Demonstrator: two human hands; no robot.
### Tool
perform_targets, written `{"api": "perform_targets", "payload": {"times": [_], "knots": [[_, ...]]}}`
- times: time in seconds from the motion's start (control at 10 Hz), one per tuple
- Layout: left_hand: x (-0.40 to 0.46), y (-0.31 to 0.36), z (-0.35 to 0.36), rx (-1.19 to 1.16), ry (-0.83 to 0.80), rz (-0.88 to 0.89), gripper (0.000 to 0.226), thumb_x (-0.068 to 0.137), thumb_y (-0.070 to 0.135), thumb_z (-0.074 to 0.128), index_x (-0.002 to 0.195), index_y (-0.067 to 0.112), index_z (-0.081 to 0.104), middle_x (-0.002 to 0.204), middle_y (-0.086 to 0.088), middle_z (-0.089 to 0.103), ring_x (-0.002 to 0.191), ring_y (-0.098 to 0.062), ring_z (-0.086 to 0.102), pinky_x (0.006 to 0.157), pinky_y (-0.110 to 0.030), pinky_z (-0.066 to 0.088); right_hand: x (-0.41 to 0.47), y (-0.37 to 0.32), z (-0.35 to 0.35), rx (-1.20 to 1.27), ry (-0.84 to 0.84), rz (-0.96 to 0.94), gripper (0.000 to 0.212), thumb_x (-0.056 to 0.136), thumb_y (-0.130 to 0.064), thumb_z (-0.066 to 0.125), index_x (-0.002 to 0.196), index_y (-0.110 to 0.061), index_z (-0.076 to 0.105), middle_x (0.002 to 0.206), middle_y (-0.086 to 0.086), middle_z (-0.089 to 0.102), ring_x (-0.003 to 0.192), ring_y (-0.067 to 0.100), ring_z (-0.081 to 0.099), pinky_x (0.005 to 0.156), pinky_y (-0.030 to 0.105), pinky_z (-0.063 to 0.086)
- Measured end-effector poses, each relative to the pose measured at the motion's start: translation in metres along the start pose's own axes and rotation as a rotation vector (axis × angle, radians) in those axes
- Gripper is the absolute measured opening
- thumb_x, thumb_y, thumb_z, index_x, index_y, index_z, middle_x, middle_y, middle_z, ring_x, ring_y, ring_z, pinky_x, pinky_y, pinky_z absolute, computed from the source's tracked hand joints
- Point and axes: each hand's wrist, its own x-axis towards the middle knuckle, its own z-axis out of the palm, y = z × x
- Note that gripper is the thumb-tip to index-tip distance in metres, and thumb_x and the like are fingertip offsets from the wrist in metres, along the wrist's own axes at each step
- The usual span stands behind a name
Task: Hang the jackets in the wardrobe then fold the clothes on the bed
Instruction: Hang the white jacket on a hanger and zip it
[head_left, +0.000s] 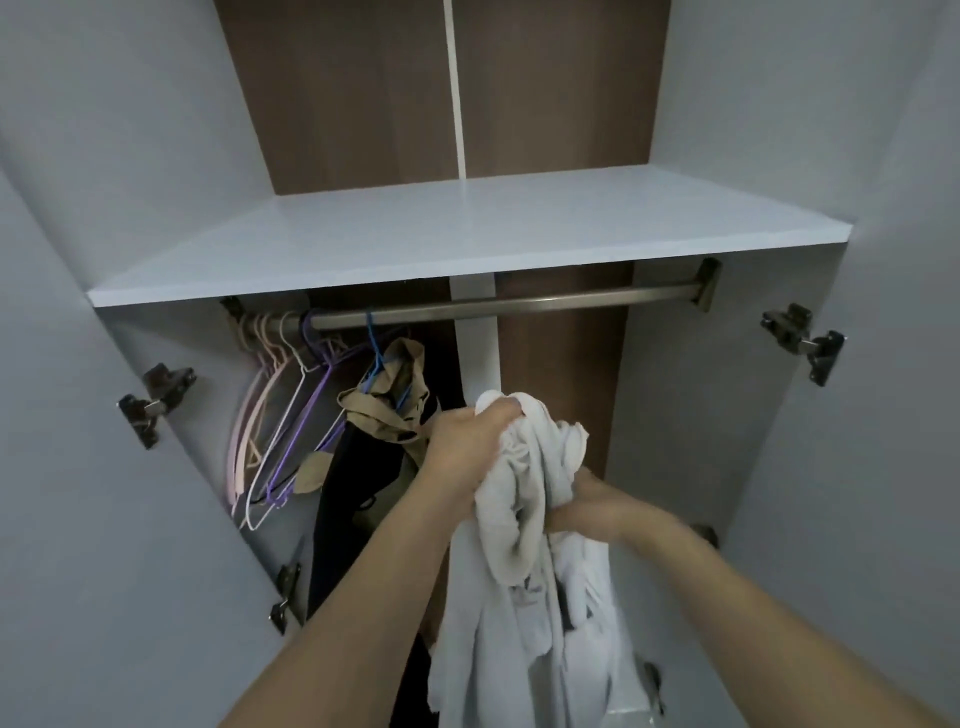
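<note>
- The open white wardrobe door on the left (78, 467) carries dark metal hinges (156, 402) along its inner edge.
- A bunch of thin wire hangers in pink, white and purple (280, 431) hangs crowded together at the left end of the brushed metal clothes rail (519, 304), all of them bare.
- Just right of that bunch, a blue wire hanger (375, 358) hooks over the rail and carries a crumpled tan garment (395, 405); a dark garment (353, 493) hangs below and behind it.
- The flat white shelf board (441, 244) sits directly above the rail, with the brown wood-grain back panel (337, 93) showing behind it.
- The left hand (467, 447) is raised in front of the tan garment, fingers curled and clenched around the top of a white fabric jacket (519, 597), bunching the cloth near its upper end.
- The white jacket hangs down from that grip in loose folds, in front of the wardrobe opening and below the rail, not on any hanger.
- The right hand (587, 512) is lower and to the right, touching the jacket's side; its fingers are buried in the folds and seem to be grasping the fabric.
- The right-hand open white door (883, 467) has a dark hinge (805, 340) near its top.
</note>
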Motion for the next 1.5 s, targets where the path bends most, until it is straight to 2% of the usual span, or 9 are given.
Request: {"api": "perform_targets", "payload": {"times": [0.1,0.2,0.3,0.4,0.6,0.8,1.0,1.2,1.5], "knots": [[0.027,0.001,0.0,0.002,0.003,-0.005,0.022,0.08,0.032,0.072,0.076,0.01,0.071,0.07,-0.006,0.073,0.058,-0.015,0.069,0.046,-0.02,0.049,0.031,0.018,-0.011,0.01,0.063,0.058,0.026,0.073,-0.009,0.074,0.079,-0.033,0.069,0.08,-0.015,0.07,0.077,-0.003,0.064,0.065,0.01,0.051],[0.057,-0.006,-0.017,-0.118,0.059,-0.043,0.022,0.079,0.03,0.076,0.083,0.008,0.073,0.08,-0.012,0.075,0.069,-0.023,0.073,0.059,-0.03,0.058,0.057,0.017,-0.025,0.176,0.189,0.098,0.013,0.088,-0.019,0.067,0.077,-0.026,0.065,0.067,-0.011,0.068,0.059,-0.001,0.062,0.046,0.009,0.044],[0.083,-0.019,-0.04,-0.245,0.103,-0.136,0.028,0.081,0.029,0.076,0.095,0.006,0.072,0.093,-0.016,0.074,0.086,-0.031,0.071,0.08,-0.041,0.057,0.071,-0.015,-0.032,0.747,0.242,0.138,0.025,0.095,-0.032,0.057,0.088,-0.012,0.069,0.079,0.008,0.074,0.067,0.018,0.071,0.056,0.025,0.052],[0.095,-0.041,-0.059,-0.097,0.136,-0.283,0.028,0.086,0.025,0.071,0.103,0.003,0.068,0.099,-0.018,0.07,0.091,-0.03,0.067,0.083,-0.04,0.054,0.089,-0.053,-0.032,0.984,0.298,0.029,0.043,0.1,-0.037,0.042,0.12,-0.005,0.061,0.122,0.018,0.063,0.111,0.036,0.06,0.09,0.042,0.045],[0.098,-0.059,-0.104,0.283,-0.013,-0.281,0.013,0.09,0.01,0.056,0.095,0.018,0.065,0.084,-0.004,0.07,0.074,-0.017,0.065,0.059,-0.027,0.054,0.115,-0.103,-0.006,0.713,0.301,-0.088,0.019,0.096,-0.017,0.046,0.08,-0.018,0.055,0.079,0.002,0.057,0.067,0.016,0.054,0.065,0.031,0.046],[0.138,-0.023,-0.172,0.555,0.664,0.218,0.011,0.091,0.009,0.05,0.085,0.015,0.057,0.084,-0.004,0.06,0.088,-0.027,0.057,0.072,-0.029,0.037,0.138,-0.119,0.001,0.404,0.409,-0.123,0.019,0.088,-0.014,0.054,0.069,-0.018,0.051,0.067,-0.001,0.051,0.057,0.012,0.048,0.054,0.026,0.042],[0.195,-0.013,-0.206,0.893,0.384,0.015,0.04,0.095,0.023,0.05,0.132,0.01,0.053,0.127,-0.023,0.059,0.117,-0.041,0.054,0.097,-0.038,0.046,0.145,-0.109,0.013,0.197,0.462,-0.183,0.019,0.093,-0.017,0.05,0.077,-0.008,0.055,0.077,0.002,0.06,0.073,0.015,0.058,0.069,0.026,0.049],[0.225,-0.016,-0.209,1.551,0.357,0.09,0.038,0.095,0.011,0.048,0.132,0.004,0.049,0.128,-0.019,0.054,0.116,-0.036,0.055,0.087,-0.044,0.049,0.146,-0.117,0.019,0.286,0.531,-0.263,0.028,0.084,-0.001,0.045,0.061,-0.003,0.029,0.06,0.006,0.029,0.057,0.018,0.03,0.052,0.029,0.024],[0.22,-0.009,-0.213,1.817,0.231,0.05,0.031,0.101,0.015,0.041,0.126,0.006,0.058,0.13,-0.014,0.059,0.119,-0.029,0.058,0.091,-0.039,0.049,0.135,-0.116,0.017,0.31,0.601,-0.157,0.021,0.081,-0.016,0.059,0.067,-0.018,0.044,0.066,0.005,0.05,0.064,0.018,0.05,0.062,0.034,0.041]]}}
